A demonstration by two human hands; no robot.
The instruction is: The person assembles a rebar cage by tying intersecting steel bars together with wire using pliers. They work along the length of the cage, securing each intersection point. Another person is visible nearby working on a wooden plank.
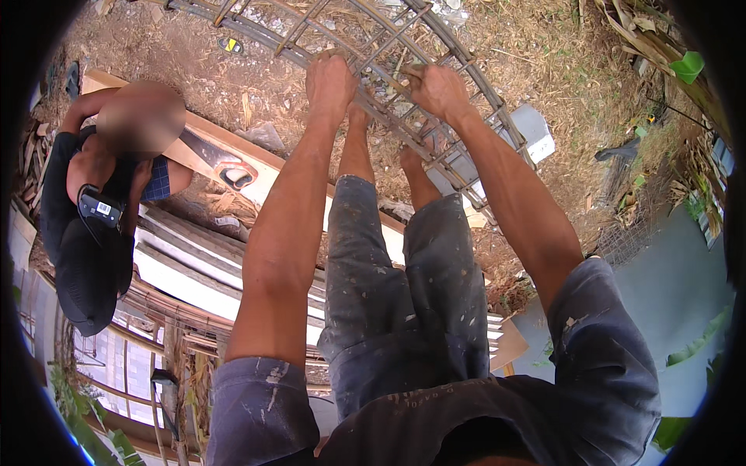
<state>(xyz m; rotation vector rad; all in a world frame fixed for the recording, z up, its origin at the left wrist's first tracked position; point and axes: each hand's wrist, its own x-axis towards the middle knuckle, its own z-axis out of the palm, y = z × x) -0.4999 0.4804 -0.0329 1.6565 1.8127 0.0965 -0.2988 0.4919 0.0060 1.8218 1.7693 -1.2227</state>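
Note:
A rebar cage (396, 116) of long steel bars and square stirrups runs from the top left down to the right, in front of my legs. My left hand (330, 68) is closed on its near side bar, fingers curled over the steel. To its right, my right hand (440, 92) is closed on a crosspiece of the same cage, thumb and fingers pressed together. Whether it also holds something small, such as wire, I cannot make out. Both arms reach forward, and my bare feet are partly hidden by the cage.
At left another person (101, 186) sits by a long wooden plank (268, 175), on which lies what looks like a handsaw (233, 174). A grey-white curved piece (531, 132) lies under the cage. Stacked boards (194, 272) stand behind me. Straw and rubble cover the ground.

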